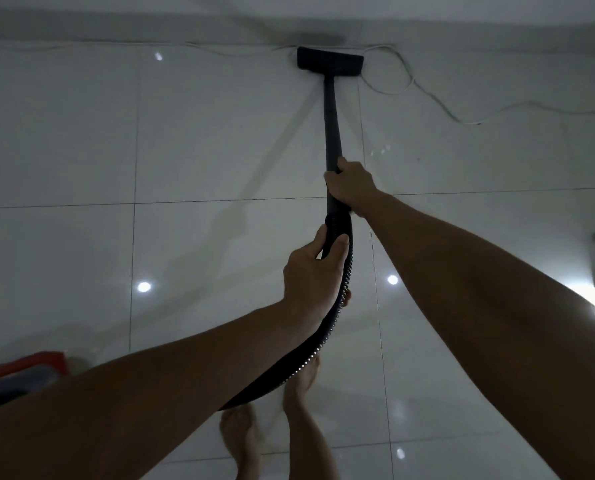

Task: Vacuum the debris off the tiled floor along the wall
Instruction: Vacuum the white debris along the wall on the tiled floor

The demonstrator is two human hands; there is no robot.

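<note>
No text, label, brand, number or sign can be read anywhere in this dim view of the room.

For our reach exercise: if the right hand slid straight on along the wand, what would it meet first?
The right hand grips the wand. Going straight on, it would probably meet the floor head first, then the wall; depth is unclear.

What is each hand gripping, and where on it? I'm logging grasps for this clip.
Right hand grips the vacuum wand at its lower end; left hand grips the ribbed hose just below that joint.
</note>
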